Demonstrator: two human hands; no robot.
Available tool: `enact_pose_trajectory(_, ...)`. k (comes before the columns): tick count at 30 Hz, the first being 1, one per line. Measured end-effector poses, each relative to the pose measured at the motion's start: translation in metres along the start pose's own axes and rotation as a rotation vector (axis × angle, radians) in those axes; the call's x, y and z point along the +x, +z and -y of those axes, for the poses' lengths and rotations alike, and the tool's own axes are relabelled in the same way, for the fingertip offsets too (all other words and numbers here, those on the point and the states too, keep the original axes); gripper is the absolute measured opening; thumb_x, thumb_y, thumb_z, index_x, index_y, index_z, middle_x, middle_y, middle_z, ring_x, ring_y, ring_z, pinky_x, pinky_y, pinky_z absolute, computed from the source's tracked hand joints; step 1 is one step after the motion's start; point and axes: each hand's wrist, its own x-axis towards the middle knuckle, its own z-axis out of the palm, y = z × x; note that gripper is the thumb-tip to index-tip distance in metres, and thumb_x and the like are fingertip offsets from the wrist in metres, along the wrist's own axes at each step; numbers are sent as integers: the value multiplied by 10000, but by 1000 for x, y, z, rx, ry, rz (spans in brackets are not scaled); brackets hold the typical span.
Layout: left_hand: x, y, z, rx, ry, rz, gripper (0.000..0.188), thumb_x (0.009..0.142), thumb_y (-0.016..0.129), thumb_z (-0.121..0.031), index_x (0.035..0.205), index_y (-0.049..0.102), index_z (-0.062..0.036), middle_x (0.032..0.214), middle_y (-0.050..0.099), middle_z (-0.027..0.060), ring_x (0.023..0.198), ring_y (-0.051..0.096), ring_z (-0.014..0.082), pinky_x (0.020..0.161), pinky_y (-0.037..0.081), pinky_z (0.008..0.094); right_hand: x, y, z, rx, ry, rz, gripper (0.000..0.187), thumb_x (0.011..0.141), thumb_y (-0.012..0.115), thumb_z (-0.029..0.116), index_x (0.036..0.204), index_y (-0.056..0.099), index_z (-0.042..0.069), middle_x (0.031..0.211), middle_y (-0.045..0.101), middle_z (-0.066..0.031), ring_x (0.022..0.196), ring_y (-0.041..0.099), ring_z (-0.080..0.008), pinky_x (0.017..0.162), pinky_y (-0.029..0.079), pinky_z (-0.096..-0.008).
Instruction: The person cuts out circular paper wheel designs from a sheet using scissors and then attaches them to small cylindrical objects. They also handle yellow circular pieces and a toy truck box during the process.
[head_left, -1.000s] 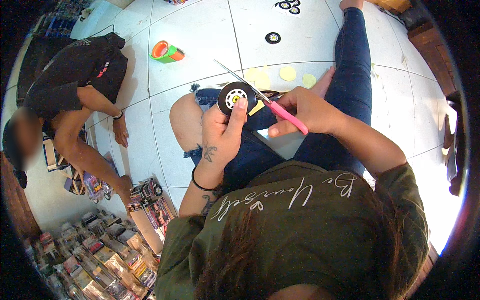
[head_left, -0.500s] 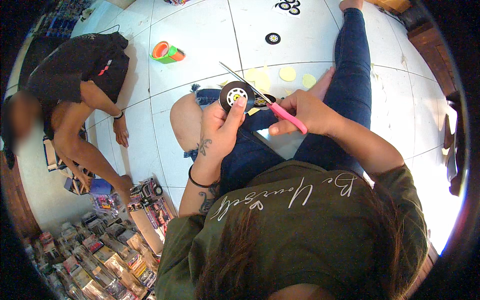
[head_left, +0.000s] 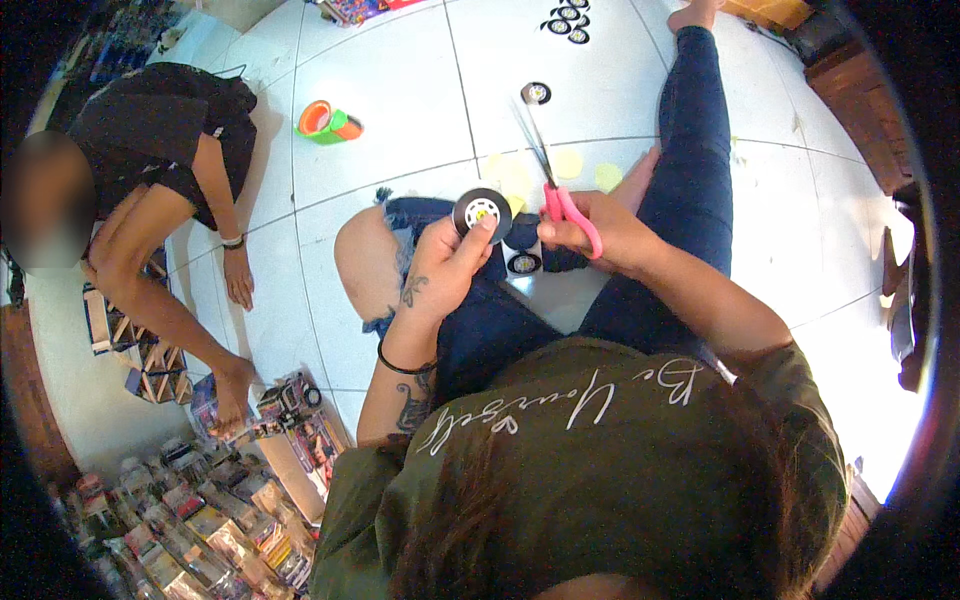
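Observation:
My left hand [head_left: 452, 258] pinches a round black wheel cutout [head_left: 483, 213] with a white rim print and yellow centre, the thumb lying over its face. My right hand [head_left: 612, 228] has its fingers in the handles of pink scissors [head_left: 565, 205]. The scissor blades point away from me, apart from the held cutout and somewhat blurred. Below the gap between my hands, a second wheel cutout [head_left: 523, 263] shows near my jeans; what it rests on is unclear. Pale yellow round paper pieces [head_left: 568, 163] lie on the floor beyond my hands.
Another wheel cutout [head_left: 537, 93] lies on the white tiles [head_left: 400, 60], with several grouped wheel prints [head_left: 568, 22] farther off. A green and orange tape dispenser [head_left: 328, 122] stands left of these. At left sits another person [head_left: 150, 120], one hand on the floor. Many packaged items [head_left: 200, 510] crowd the lower left.
The scissors have swung away from the held cutout, their blades now pointing more straight ahead. The second cutout, earlier beside the blades, now shows lower, near my lap. The view has shifted slightly.

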Motion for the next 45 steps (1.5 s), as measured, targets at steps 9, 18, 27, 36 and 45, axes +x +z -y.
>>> enact_pose_trajectory(9, 43, 24, 43, 276, 31, 31, 365, 875, 553, -352, 744, 559, -11, 571, 506, -6, 512, 436, 72, 475, 345, 238, 62, -17, -50, 405, -81, -121, 287, 657, 661, 76, 897, 542, -25, 779, 572, -79, 625, 543, -155, 576, 445, -261)
enact_pose_trajectory(18, 40, 29, 44, 1270, 370, -72, 522, 589, 743, -416, 937, 606, -52, 945, 501, 71, 956, 438, 246, 814, 313, 390, 200, -115, -111, -12, 92, -902, 227, 685, 676, 172, 833, 615, 11, 723, 624, -131, 664, 616, -230, 625, 483, -342)
enact_pose_trajectory(27, 51, 25, 63, 1223, 430, 67, 238, 671, 710, -221, 850, 628, -87, 927, 529, 63, 939, 476, 246, 862, 312, 414, 177, -104, -107, 3, 86, -882, 411, 659, 737, 252, 941, 563, 9, 769, 594, -85, 696, 579, -163, 601, 460, -280)
enact_pose_trajectory(36, 72, 1, 67, 125, 150, -320, 124, 787, 666, -100, 765, 570, -26, 624, 563, 29, 509, 502, 97, 519, 400, 225, 45, -22, -78, -95, -95, -187, 598, 645, 776, 402, 1003, 536, -13, 917, 588, -99, 802, 574, -189, 720, 472, -297)
enact_pose_trajectory(45, 80, -5, 73, -502, 63, -310, 113, 807, 657, -93, 831, 555, -48, 752, 569, 32, 622, 511, 114, 626, 420, 236, 74, 15, -93, 184, -203, -356, 615, 602, 775, 89, 1109, 450, -36, 999, 561, -120, 863, 595, -215, 715, 499, -300)
